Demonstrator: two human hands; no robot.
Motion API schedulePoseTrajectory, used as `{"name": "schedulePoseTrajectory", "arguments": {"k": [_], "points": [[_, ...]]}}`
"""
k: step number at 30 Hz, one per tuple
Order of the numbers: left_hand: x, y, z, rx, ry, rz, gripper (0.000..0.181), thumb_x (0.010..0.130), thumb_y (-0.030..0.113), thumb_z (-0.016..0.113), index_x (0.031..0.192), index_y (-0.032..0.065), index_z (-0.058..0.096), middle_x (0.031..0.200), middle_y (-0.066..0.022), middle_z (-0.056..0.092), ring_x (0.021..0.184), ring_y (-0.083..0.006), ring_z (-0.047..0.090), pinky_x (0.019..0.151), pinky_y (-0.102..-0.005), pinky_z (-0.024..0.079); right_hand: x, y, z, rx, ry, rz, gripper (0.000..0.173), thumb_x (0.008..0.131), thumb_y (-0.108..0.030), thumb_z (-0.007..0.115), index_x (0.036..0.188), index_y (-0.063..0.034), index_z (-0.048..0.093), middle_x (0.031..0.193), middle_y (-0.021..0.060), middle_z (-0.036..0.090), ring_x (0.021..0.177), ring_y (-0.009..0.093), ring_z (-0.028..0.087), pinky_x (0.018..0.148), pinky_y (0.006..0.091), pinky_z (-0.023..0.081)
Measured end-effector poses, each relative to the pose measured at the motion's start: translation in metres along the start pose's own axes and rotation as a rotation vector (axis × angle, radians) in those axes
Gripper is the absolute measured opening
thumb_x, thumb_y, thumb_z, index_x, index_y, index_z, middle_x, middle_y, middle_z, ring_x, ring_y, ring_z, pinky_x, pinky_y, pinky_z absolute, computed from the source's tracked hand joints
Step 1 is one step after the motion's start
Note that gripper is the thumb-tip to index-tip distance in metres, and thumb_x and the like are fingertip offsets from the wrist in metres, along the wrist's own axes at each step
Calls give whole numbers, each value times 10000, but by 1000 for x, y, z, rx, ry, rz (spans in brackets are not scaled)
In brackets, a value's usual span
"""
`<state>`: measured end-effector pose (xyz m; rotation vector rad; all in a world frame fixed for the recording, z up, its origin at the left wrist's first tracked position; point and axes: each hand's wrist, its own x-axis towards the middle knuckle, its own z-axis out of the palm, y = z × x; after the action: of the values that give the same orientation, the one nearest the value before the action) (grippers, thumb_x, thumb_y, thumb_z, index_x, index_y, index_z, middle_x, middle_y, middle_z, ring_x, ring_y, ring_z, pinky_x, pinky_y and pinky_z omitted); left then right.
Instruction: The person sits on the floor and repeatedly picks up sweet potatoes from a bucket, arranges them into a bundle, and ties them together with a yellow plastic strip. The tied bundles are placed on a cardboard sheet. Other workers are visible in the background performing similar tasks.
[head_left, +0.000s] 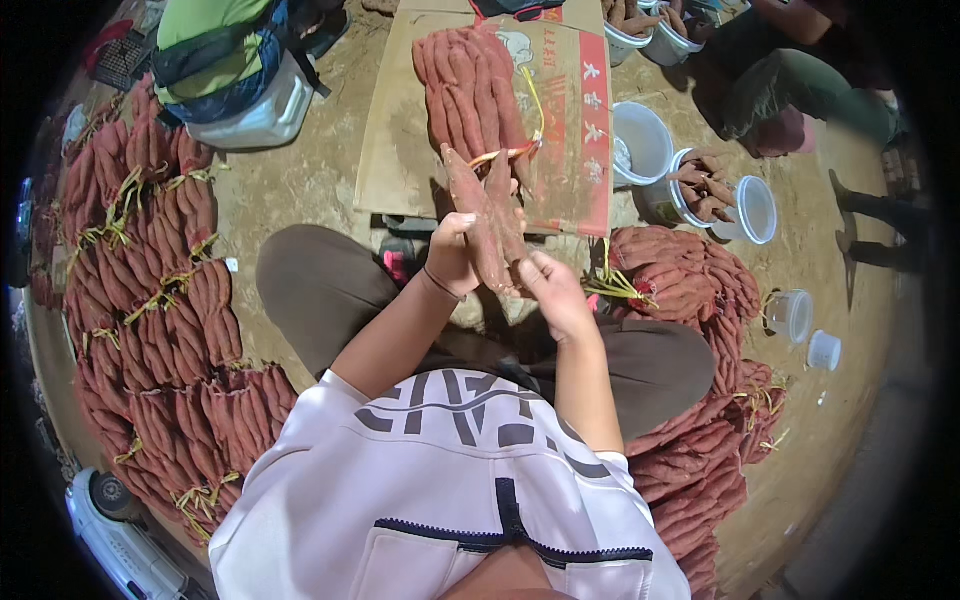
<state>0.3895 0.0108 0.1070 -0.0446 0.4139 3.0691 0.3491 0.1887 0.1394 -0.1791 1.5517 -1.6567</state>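
Note:
Two or more long, reddish sweet potatoes (484, 217) are held together above my lap. My left hand (456, 251) grips them from the left side, thumb on top. On the right, my right hand (551, 289) has its fingers around their lower ends. Just beyond lies a red net bag packed with sweet potatoes (465, 90), its mouth towards me. A yellow and red cord (536, 112) runs along its right side and across the mouth. The bag rests on a flattened cardboard sheet (390, 150) with a red printed strip.
Filled net bags (165, 300) lie in rows at left, more bags (697, 450) at right. White buckets (643, 142) stand right of the cardboard, one holding loose sweet potatoes (703, 184). A person sits on a white plastic container (262, 112) at upper left. Another person's leg (787, 94) is at upper right.

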Motion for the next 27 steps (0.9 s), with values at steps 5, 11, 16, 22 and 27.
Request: {"name": "schedulePoseTrajectory", "arguments": {"k": [5, 11, 16, 22, 27], "points": [[-28, -8, 10, 94, 162, 191, 754, 816, 250, 588, 1501, 63, 334, 1409, -64, 516, 1322, -256, 476, 1129, -461, 372, -24, 36, 7, 138, 142, 63, 259, 1012, -187, 536, 1170, 8, 599, 899, 40, 614, 691, 114, 528, 644, 258, 425], [-58, 27, -40, 702, 580, 281, 400, 809, 52, 635, 1201, 11, 567, 1444, -74, 439, 1174, -173, 532, 987, -387, 461, -49, 59, -10, 121, 309, 121, 207, 1059, -240, 462, 980, -75, 560, 728, -26, 487, 570, 86, 432, 522, 238, 347], [-27, 37, -38, 1788, 348, 617, 693, 657, 96, 727, 1310, -61, 557, 1601, -194, 252, 1421, -377, 370, 1125, -403, 372, -22, 56, -9, 113, 317, 145, 249, 1058, -269, 459, 905, -91, 542, 655, -31, 445, 544, 88, 373, 518, 254, 314], [-34, 37, -47, 1244, 398, 542, 611, 700, 56, 672, 1291, -40, 547, 1365, -136, 536, 1266, -268, 545, 1076, -340, 411, 27, 63, -24, 238, 148, 42, 236, 1057, -259, 470, 949, -74, 571, 775, -3, 538, 604, 91, 428, 584, 274, 360], [-44, 27, -51, 1109, 363, 524, 605, 727, 43, 674, 1313, -24, 539, 1338, -121, 548, 1239, -219, 548, 1066, -326, 407, 42, 77, -24, 192, 64, 33, 236, 1056, -269, 476, 956, -73, 561, 755, -1, 518, 610, 108, 436, 596, 273, 369]]}}
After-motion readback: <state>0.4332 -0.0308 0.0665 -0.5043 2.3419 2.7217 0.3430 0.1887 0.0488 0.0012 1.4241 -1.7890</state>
